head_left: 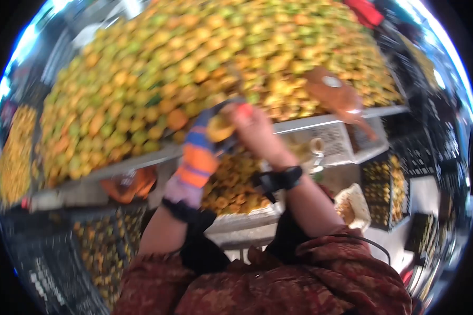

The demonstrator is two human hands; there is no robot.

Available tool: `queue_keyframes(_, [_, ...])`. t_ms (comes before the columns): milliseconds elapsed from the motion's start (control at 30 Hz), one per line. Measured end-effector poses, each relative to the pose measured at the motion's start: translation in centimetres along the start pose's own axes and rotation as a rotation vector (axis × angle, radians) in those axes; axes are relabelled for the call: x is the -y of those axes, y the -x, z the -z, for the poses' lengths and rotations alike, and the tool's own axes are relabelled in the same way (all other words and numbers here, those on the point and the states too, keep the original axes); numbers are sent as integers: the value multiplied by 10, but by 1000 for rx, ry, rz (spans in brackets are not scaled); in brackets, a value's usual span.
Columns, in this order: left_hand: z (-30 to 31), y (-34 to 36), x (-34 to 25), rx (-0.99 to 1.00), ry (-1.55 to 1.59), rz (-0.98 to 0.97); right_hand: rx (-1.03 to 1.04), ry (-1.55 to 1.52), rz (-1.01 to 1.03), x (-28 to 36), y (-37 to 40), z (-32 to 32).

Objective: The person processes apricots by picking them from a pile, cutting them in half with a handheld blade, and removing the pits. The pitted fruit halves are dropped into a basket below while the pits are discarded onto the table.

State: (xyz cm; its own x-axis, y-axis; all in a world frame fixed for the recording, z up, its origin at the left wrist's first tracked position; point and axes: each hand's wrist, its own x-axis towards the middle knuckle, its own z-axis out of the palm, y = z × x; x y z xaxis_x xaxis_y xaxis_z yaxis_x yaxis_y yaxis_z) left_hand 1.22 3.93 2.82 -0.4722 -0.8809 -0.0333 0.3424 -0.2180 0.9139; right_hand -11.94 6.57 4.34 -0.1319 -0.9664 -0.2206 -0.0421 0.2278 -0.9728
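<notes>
we look down on our two hands, blurred and close together at the middle of the frame. our left hand (203, 126), in a striped glove (195, 167), curls around a yellow fruit (219, 130). our bare right hand (253, 128) bends its fingers in just beside it; a red patch (244, 111) there is too blurred to name, so we cannot tell what they grip. we seem to be working on this one fruit, which calls for a steady left hold. a fruit heap (168, 68) fills the upper frame.
</notes>
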Motion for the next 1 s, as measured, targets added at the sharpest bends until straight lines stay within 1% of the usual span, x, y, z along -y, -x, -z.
queue_keyframes(33, [12,-8,6,52,-53,-46,65,-123,102,2,3,-6])
queue_keyframes(67, [16,-13,5,54,335,180,113,-242,208,4,-1,-10])
queue_keyframes(100, [21,-18,10,27,401,176,100,-209,273,-6,-9,-10])
queue_keyframes(133, [21,-17,6,-33,288,183,76,-171,338,-10,-12,-13])
queue_keyframes(167, [25,-14,10,-33,266,172,50,-273,260,-12,-10,-15])
queue_keyframes(200, [28,-12,15,-23,243,165,60,-267,255,-5,-7,-13])
queue_keyframes(233, [23,-11,12,-31,249,161,73,-178,175,5,-3,-7])
queue_keyframes(267, [18,-9,8,-74,322,158,85,-92,93,10,-2,-4])
queue_keyframes(300, [13,-7,3,-115,392,158,33,-47,102,5,-6,-4])
queue_keyframes(333, [10,-6,-1,-118,390,158,36,-49,101,0,-9,-4])
queue_keyframes(400, [7,-5,-8,-104,435,197,70,-370,-12,-7,-14,-5])
queue_keyframes(433, [16,-12,1,-49,313,135,54,-345,0,-10,-15,-9])
queue_keyframes(467, [21,-14,8,-53,313,134,58,-345,-2,-9,-15,-11])
queue_keyframes(533, [19,-11,5,-176,58,-1,72,-295,-2,-6,-13,-15])
queue_keyframes(567, [15,-9,3,-284,106,73,73,-211,23,-6,-13,-12])
queue_keyframes(600, [13,-11,4,-287,105,69,77,-211,26,-6,-14,-13])
queue_keyframes(667, [12,-12,5,-283,86,-104,-39,134,271,-7,-14,-14])
queue_keyframes(700, [12,-9,-1,-286,84,-102,-74,229,327,-7,-13,-14])
queue_keyframes(733, [11,-5,-10,-300,-125,-73,-74,227,322,-6,-11,-15])
queue_keyframes(767, [9,-3,-14,-309,-334,-43,-89,282,369,-2,-7,-15])
queue_keyframes(800, [9,-4,-12,-306,-334,-42,-106,338,419,0,-6,-16])
queue_keyframes(833, [10,-6,-7,-327,-400,-112,-109,339,419,0,-7,-16])
queue_keyframes(867, [11,-7,-5,-350,-465,-183,-142,358,506,-2,-7,-17])
queue_keyframes(900, [10,-7,-8,-351,-465,-182,-175,376,590,-3,-8,-18])
queue_keyframes(933, [9,-6,-14,-337,-533,-178,-175,375,585,-5,-8,-19])
queue_keyframes(967, [8,-6,-16,-324,-601,-175,-243,447,650,-7,-9,-20])
queue_keyframes(1000, [9,-9,-13,-323,-602,-173,-313,518,718,-7,-11,-21])
